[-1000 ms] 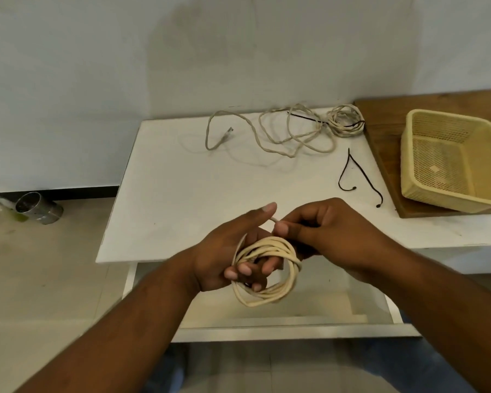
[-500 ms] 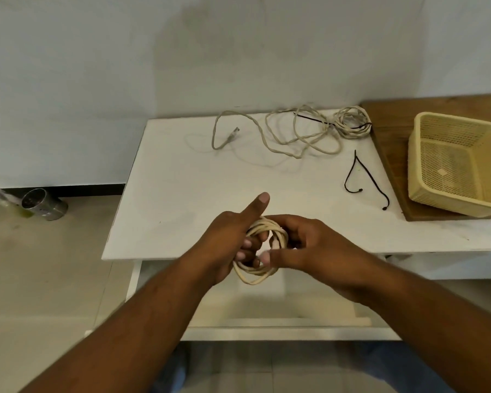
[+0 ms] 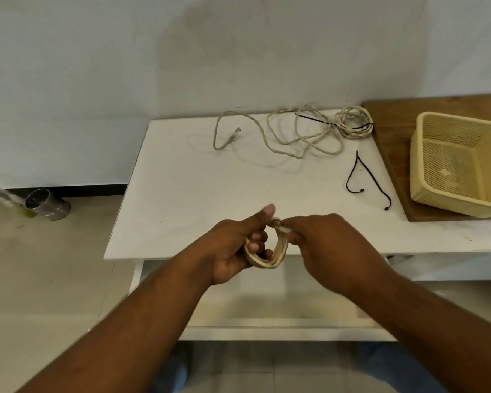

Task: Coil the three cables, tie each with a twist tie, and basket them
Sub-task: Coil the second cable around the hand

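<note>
My left hand (image 3: pixel 236 248) grips a small coil of cream cable (image 3: pixel 270 260), fingers curled through the loop and thumb raised. My right hand (image 3: pixel 326 245) pinches the coil's top, at the cable's end, just over the white table's (image 3: pixel 182 194) front edge. A loose cream cable (image 3: pixel 281 134) sprawls at the table's back. Beside it on the right lies a smaller coiled cable (image 3: pixel 352 123) with a black twist tie (image 3: pixel 318 120) across it. Another black twist tie (image 3: pixel 364 177), bent into a V, lies right of centre. The yellow mesh basket (image 3: pixel 417 191) stands tilted at the right.
The basket rests on a brown wooden board (image 3: pixel 394 120) at the table's right end. A metal can (image 3: pixel 47 204) lies on the floor to the left by the wall. A lower shelf (image 3: pixel 267 307) shows under the table's front edge.
The coil has drawn tighter and smaller in my left hand. My right hand has moved from the coil's side to pinching its top. Both hands rose slightly toward the table's edge.
</note>
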